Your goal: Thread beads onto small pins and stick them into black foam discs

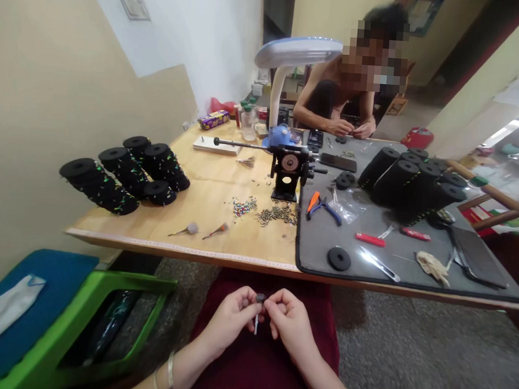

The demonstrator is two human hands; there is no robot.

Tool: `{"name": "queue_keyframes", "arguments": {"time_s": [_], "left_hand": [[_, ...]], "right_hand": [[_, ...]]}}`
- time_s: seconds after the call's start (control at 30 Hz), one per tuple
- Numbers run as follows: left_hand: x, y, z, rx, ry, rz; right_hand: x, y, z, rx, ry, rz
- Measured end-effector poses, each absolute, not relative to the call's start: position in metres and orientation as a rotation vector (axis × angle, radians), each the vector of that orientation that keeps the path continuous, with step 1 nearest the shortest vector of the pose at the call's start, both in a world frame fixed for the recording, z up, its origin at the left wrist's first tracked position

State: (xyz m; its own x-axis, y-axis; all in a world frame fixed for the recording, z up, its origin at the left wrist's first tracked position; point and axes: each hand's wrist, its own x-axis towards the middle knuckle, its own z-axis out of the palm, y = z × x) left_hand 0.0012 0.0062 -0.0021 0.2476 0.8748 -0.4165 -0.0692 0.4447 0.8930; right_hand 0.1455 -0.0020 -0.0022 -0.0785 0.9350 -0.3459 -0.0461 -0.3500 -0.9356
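At 10 o'clock from the hands, bright-specked black stacks (123,170) look like completed work. Near 12, loose beads (244,206) lie on the table (196,205), seemingly unused. The left hand (239,313) pinches a small dark piece (260,297) between thumb and finger, a pale strip (256,326) showing at its 6 o'clock. The right hand (290,316), thumb and finger almost together, sits at its 3 o'clock; whether it grips anything, I cannot tell. The piece seems unfinished, still being worked. Toward 1:30, dark stacks (400,180) appear done too.
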Motion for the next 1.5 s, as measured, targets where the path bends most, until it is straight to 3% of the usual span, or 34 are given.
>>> {"name": "queue_keyframes", "arguments": {"time_s": [0.5,0.8,1.5], "left_hand": [[0.003,-0.001,-0.007,1.085,1.132,0.837],[0.008,0.004,0.003,0.622,0.979,0.772],[0.001,0.008,-0.018,0.802,1.082,0.777]], "right_hand": [[0.144,-0.003,-0.003,-1.428,-1.15,1.46],[0.144,0.001,-0.008,-1.36,-0.943,1.616],[0.147,-0.003,-0.007,-1.266,-0.936,1.922]]}}
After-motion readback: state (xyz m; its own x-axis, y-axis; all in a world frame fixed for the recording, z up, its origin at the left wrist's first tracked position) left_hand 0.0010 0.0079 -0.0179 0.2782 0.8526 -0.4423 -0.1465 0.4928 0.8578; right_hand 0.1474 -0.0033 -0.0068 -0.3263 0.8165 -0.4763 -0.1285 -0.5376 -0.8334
